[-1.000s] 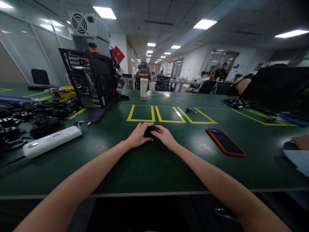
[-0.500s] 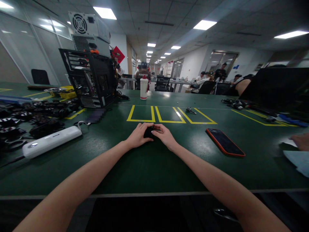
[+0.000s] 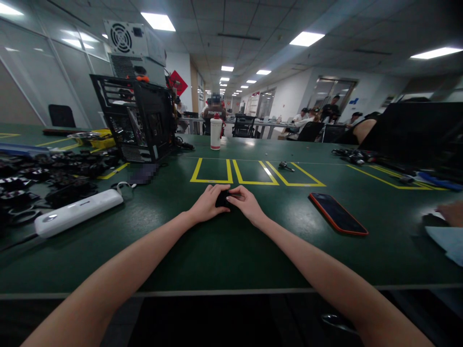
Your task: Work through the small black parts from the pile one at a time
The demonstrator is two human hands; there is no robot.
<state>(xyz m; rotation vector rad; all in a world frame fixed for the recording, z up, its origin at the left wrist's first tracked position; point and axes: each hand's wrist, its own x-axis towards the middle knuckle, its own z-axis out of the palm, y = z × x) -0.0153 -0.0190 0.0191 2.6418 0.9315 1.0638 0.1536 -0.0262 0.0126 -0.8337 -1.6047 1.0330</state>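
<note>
My left hand (image 3: 208, 203) is closed around a small black object (image 3: 222, 198) above the green table, thumb below and fingers over the top. Much of the object is hidden by the fingers, so its kind does not show. On its right side, my right hand (image 3: 245, 201) pinches with thumb and forefinger at the object's edge; what lies between those fingertips is too small to name. Both hands are close together, just in front of the yellow tape frames (image 3: 255, 183).
A phone in an orange case (image 3: 338, 213) lies to the right, a white power strip (image 3: 79, 212) to the left beside heaped black parts (image 3: 68, 168). Farther back stand an open computer case (image 3: 133, 118) and a white cup (image 3: 215, 133). Another person's hand (image 3: 450, 213) is at the right edge.
My right fingertips have shifted slightly at the black object; my left hand keeps its grip. At the right edge, the other person's hand has moved a little.
</note>
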